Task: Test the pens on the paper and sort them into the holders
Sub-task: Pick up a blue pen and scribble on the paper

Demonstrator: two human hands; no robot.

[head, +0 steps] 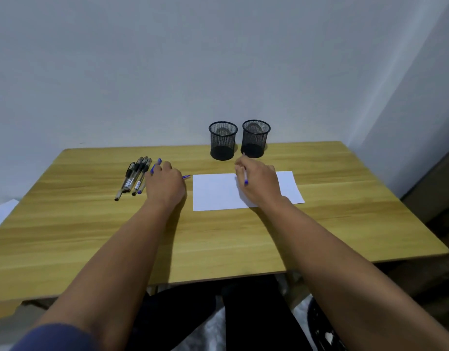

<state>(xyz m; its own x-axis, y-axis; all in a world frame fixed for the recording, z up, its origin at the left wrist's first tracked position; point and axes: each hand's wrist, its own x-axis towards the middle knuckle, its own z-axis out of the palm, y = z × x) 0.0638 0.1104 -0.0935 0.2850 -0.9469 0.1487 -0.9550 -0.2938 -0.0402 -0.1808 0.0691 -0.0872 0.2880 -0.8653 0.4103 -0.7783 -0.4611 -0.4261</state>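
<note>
The right hand [259, 183] pinches a blue pen [245, 177] over the white sheet of paper [216, 193], its blue end pointing toward the person. The left hand [165, 184] lies fingers down on another blue pen [185, 176] beside the loose cluster of pens [133, 177] on the wooden table [218, 236]; whether it grips that pen I cannot tell. Two black mesh holders [223, 140] stand side by side just beyond the paper.

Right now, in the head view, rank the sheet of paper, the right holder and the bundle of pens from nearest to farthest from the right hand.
1. Sheet of paper: directly under the right hand.
2. Right holder: just beyond the fingers, by the wall.
3. Bundle of pens: far left, past the left hand.
</note>
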